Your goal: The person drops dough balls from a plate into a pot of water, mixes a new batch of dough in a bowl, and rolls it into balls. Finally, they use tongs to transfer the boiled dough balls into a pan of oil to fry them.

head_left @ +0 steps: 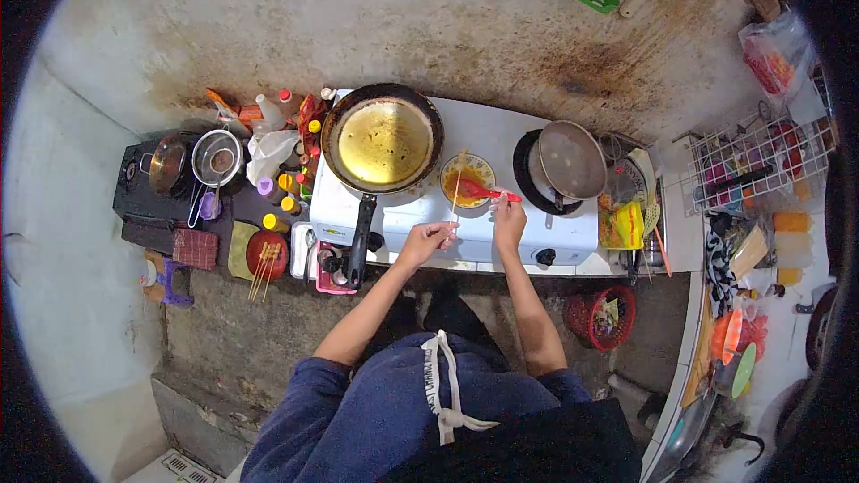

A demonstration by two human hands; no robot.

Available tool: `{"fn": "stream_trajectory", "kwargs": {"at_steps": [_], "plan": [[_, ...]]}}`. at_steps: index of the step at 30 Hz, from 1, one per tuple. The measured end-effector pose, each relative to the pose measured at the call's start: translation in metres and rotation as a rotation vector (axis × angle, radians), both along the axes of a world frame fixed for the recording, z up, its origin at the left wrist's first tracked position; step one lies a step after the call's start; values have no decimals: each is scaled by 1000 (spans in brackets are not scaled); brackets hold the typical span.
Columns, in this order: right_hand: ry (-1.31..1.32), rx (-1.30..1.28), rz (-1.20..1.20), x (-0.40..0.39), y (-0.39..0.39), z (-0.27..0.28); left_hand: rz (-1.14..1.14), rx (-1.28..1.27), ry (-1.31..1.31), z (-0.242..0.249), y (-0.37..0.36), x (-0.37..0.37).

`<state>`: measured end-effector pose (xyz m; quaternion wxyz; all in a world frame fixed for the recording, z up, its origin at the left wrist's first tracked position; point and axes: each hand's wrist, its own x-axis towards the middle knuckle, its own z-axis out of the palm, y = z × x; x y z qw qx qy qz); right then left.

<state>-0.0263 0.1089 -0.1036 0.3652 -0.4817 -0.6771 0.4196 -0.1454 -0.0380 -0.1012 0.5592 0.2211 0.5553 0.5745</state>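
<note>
Over the white stove, my left hand [429,240] pinches the lower end of a thin wooden skewer [455,203]. The skewer's upper part reaches over a small patterned bowl [491,175] of orange-yellow sauce; what sits on its tip is too small to make out. My right hand [508,219] is closed around the handle of a red spoon [483,191], whose head is in the bowl. Left of the bowl stands a large frying pan [333,143] with yellowish oil [385,148] in it, its black handle [361,241] pointing toward me.
A red plate [281,249] at left holds several loaded skewers [266,270]. Sauce bottles [290,205] and a strainer [217,157] crowd the dark counter. On the right burner sits another pan [573,159]. A red basket [591,331] stands on the floor; a wire rack [716,170] is at right.
</note>
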Motion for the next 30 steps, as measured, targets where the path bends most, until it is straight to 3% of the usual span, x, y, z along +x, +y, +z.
{"fn": "stream_trajectory", "kwargs": {"at_steps": [7,14,18,24,30], "plan": [[244,-216,-30,5,8,-2,-10,23,167,8,-9,-1],[285,-282,-85,35,-5,19,-24,-80,276,5,-39,11],[361,-251,-83,42,-7,34,-49,-109,271,-2,-38,19],[291,-69,120,26,-4,40,-49,-62,235,-9,-34,28],[85,173,119,18,4,45,-29,-65,170,-13,-42,29]]}}
